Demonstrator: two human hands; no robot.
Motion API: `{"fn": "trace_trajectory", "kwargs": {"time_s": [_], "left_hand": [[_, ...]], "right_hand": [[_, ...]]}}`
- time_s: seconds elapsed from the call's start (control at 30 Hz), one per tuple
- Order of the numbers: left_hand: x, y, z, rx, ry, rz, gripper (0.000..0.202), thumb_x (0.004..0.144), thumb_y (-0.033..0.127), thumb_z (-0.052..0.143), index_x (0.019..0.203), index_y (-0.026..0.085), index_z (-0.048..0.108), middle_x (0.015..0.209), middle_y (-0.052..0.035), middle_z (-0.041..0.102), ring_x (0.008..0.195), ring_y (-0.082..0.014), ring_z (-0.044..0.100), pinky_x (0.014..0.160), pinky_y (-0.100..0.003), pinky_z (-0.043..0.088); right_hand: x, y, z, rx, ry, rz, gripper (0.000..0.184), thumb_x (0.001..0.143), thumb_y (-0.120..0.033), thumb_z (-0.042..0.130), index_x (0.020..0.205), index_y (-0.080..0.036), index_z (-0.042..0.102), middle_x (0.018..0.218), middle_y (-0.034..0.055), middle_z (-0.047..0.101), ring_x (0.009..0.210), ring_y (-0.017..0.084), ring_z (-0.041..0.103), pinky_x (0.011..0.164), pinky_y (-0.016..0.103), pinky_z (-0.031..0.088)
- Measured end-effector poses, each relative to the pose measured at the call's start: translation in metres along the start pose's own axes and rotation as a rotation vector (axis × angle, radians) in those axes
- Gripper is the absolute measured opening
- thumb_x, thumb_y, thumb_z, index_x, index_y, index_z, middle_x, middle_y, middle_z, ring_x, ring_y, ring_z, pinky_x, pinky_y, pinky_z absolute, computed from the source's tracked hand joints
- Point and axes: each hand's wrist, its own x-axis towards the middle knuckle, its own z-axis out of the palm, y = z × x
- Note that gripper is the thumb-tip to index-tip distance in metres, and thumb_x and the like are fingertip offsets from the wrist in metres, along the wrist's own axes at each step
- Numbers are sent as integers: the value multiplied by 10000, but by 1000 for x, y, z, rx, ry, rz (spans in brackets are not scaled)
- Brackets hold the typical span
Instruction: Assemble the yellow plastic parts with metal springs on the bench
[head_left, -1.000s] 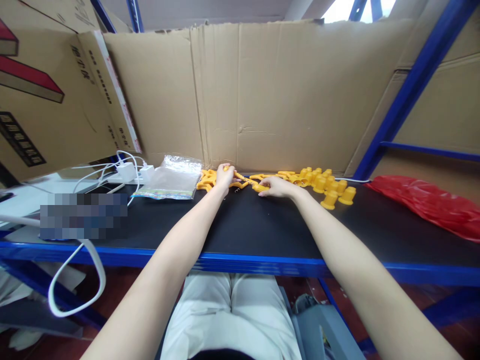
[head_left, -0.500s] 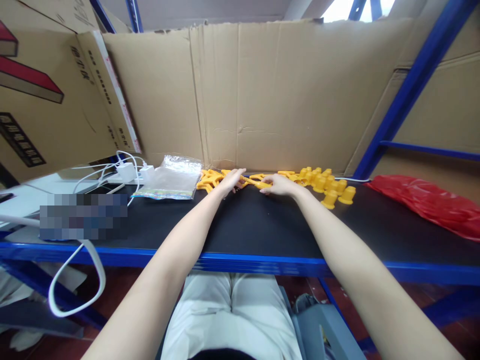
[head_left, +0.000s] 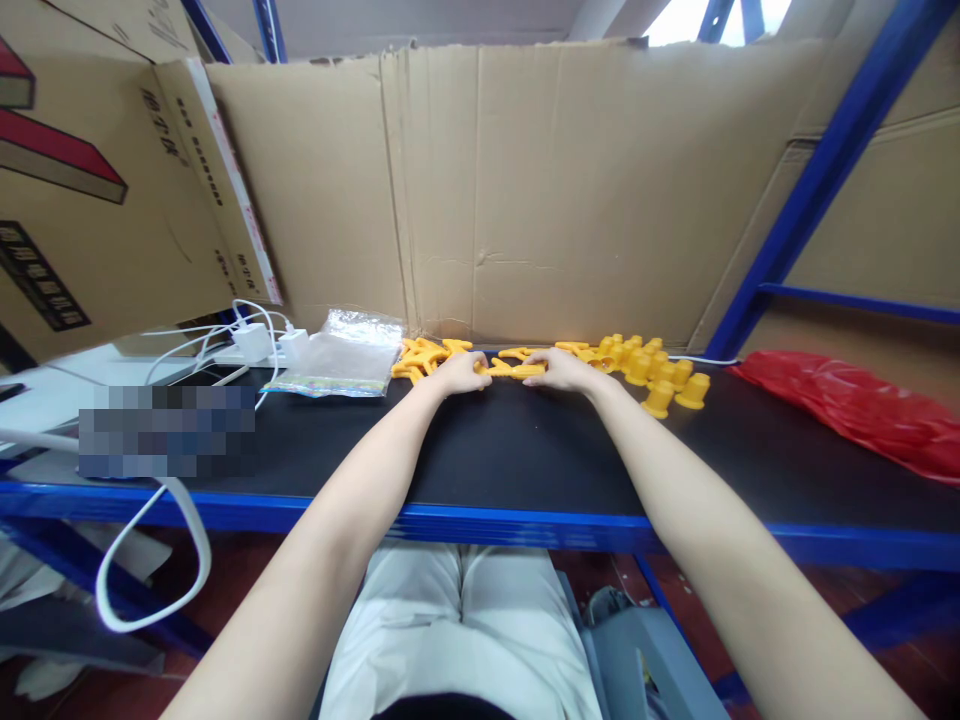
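Between my two hands is a long yellow plastic piece, low over the back of the black tabletop. My left hand is closed on its left end, and my right hand pinches the right end. Left of my left hand lies a pile of branching yellow plastic pieces. More flat yellow pieces lie just behind my right hand. To the right of it stand several yellow flanged plastic cups. The exact shape of the held piece is partly hidden by my fingers.
A clear zip bag lies left of the pile, near white chargers with cables. Red plastic bag rests at the right. Cardboard walls off the back; a blue metal edge runs along the front.
My left hand has come down from the pile and its fingers have closed on the left end of the yellow piece. The right hand has stayed nearly in place, gripping the other end.
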Motion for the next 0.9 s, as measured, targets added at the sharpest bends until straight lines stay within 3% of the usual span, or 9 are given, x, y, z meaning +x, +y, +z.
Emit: {"fn": "trace_trajectory", "kwargs": {"time_s": [0.2, 0.37, 0.5, 0.67, 0.77, 0.9], "left_hand": [[2, -5, 3, 14, 62, 23, 282, 627, 274, 603, 901, 212, 595, 732, -11, 589, 710, -179, 555, 606, -257, 397], [1, -7, 2, 16, 111, 20, 280, 620, 263, 611, 895, 211, 603, 701, -4, 583, 677, -176, 545, 566, -254, 372], [0, -8, 3, 8, 118, 36, 285, 616, 261, 612, 896, 210, 600, 673, 8, 575, 629, -162, 531, 528, -246, 341], [1, -8, 3, 4, 144, 25, 275, 631, 284, 616, 893, 205, 603, 678, 5, 576, 629, -156, 527, 530, -241, 339], [0, -6, 2, -2, 144, 20, 266, 632, 287, 618, 884, 204, 603, 678, 4, 574, 628, -155, 526, 534, -241, 343], [-1, -4, 0, -5, 150, 24, 252, 635, 272, 614, 877, 203, 602, 668, 8, 570, 625, -151, 522, 544, -240, 348]], "right_hand": [[0, 7, -5, 146, -62, 19, 471, 655, -239, 735, 1109, -162, 633, 1055, 74, 655, 891, 189, 612, 862, 346, 457], [-3, 18, -7, 490, -177, 83, 505, 706, -276, 716, 1175, -162, 566, 1001, 82, 676, 891, 179, 643, 868, 334, 480], [-4, 20, -1, 762, -287, 126, 368, 849, -444, 547, 1080, -158, 561, 874, 90, 695, 775, 169, 675, 810, 321, 515], [-5, 12, 0, 801, -292, 227, 445, 928, -515, 307, 1005, -151, 551, 787, 111, 699, 664, 172, 671, 721, 309, 536], [-9, 11, -5, 821, -357, 190, 308, 905, -416, 462, 1110, -190, 499, 879, 91, 705, 736, 158, 679, 737, 284, 534], [-14, 14, -9, 814, -383, 151, 357, 830, -249, 611, 1150, -209, 456, 985, 81, 695, 782, 139, 673, 762, 275, 532]]}}
